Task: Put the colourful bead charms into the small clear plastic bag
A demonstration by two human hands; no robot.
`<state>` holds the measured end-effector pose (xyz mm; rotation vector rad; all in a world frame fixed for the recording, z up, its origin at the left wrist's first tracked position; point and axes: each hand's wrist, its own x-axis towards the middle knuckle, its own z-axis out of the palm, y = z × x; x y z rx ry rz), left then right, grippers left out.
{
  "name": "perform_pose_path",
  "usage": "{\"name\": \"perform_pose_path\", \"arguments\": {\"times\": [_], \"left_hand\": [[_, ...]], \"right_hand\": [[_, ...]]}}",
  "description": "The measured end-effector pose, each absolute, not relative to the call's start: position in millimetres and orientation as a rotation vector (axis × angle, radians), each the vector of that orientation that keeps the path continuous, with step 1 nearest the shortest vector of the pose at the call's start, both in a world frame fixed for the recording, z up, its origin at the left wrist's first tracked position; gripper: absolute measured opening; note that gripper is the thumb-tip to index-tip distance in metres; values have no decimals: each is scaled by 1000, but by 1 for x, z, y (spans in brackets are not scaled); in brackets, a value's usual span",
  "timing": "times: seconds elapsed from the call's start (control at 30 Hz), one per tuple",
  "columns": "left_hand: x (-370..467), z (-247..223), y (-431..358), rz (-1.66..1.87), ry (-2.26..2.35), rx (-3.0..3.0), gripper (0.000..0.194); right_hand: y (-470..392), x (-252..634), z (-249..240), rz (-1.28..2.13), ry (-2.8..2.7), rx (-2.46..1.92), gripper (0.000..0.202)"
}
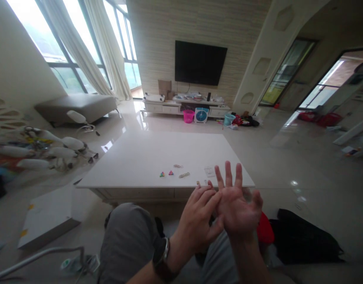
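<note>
My left hand (199, 221) and my right hand (237, 201) are raised together in front of me, below the near edge of a large white low table (134, 157). The left fingers rest against the right palm. The right hand is spread, palm toward me, fingers pointing up. Neither hand holds anything that I can see. A watch sits on my left wrist. On the table near its front edge lie two small coloured pieces (166, 173), two small metal chain-like bits (183, 173) and a small white paper slip (209, 170).
My grey-trousered knee (131, 236) is below the table. A white box (48, 219) lies on the floor at left, a black bag (305, 236) and a red item at right. A TV (200, 63), cabinet, pink and blue buckets stand at the far wall.
</note>
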<state>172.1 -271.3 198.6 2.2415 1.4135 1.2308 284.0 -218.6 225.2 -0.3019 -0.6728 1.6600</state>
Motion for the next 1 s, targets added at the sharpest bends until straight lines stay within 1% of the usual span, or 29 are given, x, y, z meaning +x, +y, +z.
{"name": "perform_pose_path", "arguments": {"times": [0.13, 0.2, 0.3, 0.37, 0.5, 0.57, 0.63, 0.73, 0.83, 0.93, 1.0], "left_hand": [[161, 202, -219, 1260, 1311, 2260, 45], [142, 194, -180, 1342, 1371, 2221, 38], [99, 165, -115, 1457, 1537, 2058, 21], [63, 135, -79, 1503, 1631, 1932, 10], [-2, 67, -40, 1355, 1782, 1750, 13], [-21, 42, -31, 1190, 1874, 1713, 13], [-30, 28, -24, 1086, 1866, 1713, 11], [-27, 22, -12, 1042, 1781, 1777, 12], [-18, 23, -6, 942, 1764, 1837, 13], [-12, 23, -8, 891, 1773, 1868, 14], [-9, 24, -10, 894, 1755, 1875, 13]], "right_hand": [[-166, 282, 232, 1520, -735, -342, 59], [-125, 273, 229, 1427, -797, -386, 53], [-54, 253, 206, 1300, -862, -479, 45], [-9, 242, 178, 1258, -866, -609, 39], [54, 241, 100, 1103, -1047, -1045, 37], [71, 249, 64, 977, -1324, -1302, 39], [81, 256, 39, 857, -1689, -1513, 40], [91, 261, 23, 627, -2072, -1766, 43], [98, 260, 19, 468, -2218, -2065, 53], [98, 263, 13, 498, -2296, -2247, 61], [95, 267, 6, 551, -2357, -2289, 59]]}}
